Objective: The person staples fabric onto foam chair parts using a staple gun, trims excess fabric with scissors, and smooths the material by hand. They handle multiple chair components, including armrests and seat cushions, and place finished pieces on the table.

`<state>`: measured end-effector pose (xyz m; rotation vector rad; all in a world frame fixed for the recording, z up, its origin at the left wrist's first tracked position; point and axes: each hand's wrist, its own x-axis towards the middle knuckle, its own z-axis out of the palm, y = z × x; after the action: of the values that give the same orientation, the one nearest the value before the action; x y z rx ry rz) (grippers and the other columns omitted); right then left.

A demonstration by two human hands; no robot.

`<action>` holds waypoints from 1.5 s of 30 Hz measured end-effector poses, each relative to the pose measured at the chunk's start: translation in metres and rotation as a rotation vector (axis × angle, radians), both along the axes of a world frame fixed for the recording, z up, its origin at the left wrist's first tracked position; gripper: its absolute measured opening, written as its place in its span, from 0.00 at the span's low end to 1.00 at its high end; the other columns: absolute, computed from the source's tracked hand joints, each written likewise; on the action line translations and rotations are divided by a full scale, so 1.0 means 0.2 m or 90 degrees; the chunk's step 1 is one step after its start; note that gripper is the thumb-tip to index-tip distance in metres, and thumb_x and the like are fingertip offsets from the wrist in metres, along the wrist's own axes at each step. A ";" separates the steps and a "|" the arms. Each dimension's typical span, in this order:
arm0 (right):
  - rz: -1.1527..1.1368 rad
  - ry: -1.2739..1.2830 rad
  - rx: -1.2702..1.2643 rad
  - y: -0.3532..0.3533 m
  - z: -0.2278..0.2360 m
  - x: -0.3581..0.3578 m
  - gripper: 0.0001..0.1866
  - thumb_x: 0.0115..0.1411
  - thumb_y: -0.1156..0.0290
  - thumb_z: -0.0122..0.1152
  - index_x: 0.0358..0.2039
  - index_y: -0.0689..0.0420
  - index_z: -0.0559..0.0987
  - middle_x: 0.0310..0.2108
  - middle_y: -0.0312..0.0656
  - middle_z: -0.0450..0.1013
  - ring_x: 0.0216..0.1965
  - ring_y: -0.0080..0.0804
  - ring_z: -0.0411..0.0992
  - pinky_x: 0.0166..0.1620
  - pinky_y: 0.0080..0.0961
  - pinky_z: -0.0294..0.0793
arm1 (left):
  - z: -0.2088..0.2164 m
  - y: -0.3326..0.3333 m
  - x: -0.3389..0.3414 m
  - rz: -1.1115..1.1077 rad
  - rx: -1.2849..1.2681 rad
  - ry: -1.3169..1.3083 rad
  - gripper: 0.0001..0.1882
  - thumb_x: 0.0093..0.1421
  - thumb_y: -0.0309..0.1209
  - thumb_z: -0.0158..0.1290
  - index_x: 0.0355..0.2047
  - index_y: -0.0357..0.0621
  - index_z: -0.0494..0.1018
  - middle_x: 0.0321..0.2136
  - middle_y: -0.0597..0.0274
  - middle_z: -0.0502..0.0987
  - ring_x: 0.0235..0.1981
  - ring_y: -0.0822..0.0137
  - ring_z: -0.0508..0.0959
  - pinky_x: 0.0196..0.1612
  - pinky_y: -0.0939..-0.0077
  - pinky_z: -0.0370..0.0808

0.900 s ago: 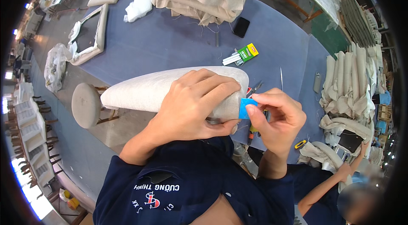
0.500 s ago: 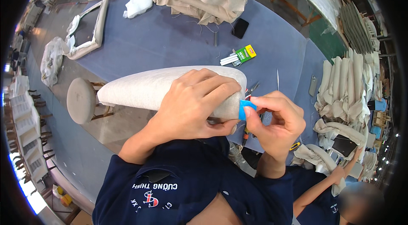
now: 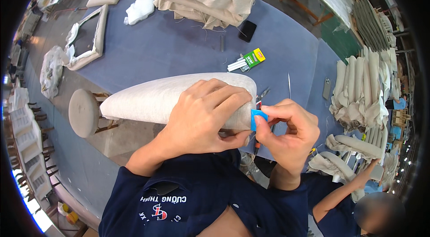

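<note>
A long, beige, fabric-covered padded piece (image 3: pixel 143 96), rounded and tapering to the left, lies crosswise in front of me. My left hand (image 3: pixel 208 118) wraps over its right end, fingers on top and thumb beneath. At that end face, my right hand (image 3: pixel 289 134) pinches a small, flat, bright-blue piece (image 3: pixel 254 119) between thumb and forefinger. The blue piece touches the fabric; whether it is tape or something else I cannot tell. Just behind the right fingers, pliers (image 3: pixel 264 93) lie on the table, partly hidden.
On the blue-grey table (image 3: pixel 179 53) are a packet of white sticks (image 3: pixel 246 60), a phone (image 3: pixel 247 31) and heaped beige fabric (image 3: pixel 201 0). A padded frame (image 3: pixel 101 35) sits at the left edge, near a round stool (image 3: pixel 84 112). A co-worker's arm (image 3: pixel 345 190) reaches in at the lower right.
My view has shifted slightly, so the table things appear displaced. Both hands keep their holds, and the blue piece stays pinched at the padded end.
</note>
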<state>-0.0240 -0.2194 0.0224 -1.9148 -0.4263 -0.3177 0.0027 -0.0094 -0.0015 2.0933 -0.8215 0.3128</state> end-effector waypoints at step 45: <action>-0.003 -0.018 -0.004 -0.01 0.02 0.04 0.11 0.50 0.89 0.74 0.35 0.65 0.84 0.25 0.43 0.79 0.24 0.24 0.76 0.29 0.21 0.73 | 0.02 -0.01 0.05 -0.012 0.050 -0.032 0.31 0.42 0.38 0.72 0.47 0.38 0.80 0.43 0.56 0.85 0.42 0.50 0.84 0.46 0.56 0.81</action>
<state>-0.0156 -0.2216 0.0265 -1.9196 -0.4421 -0.3464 0.0136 -0.0120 0.0027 2.1568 -0.8966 0.3295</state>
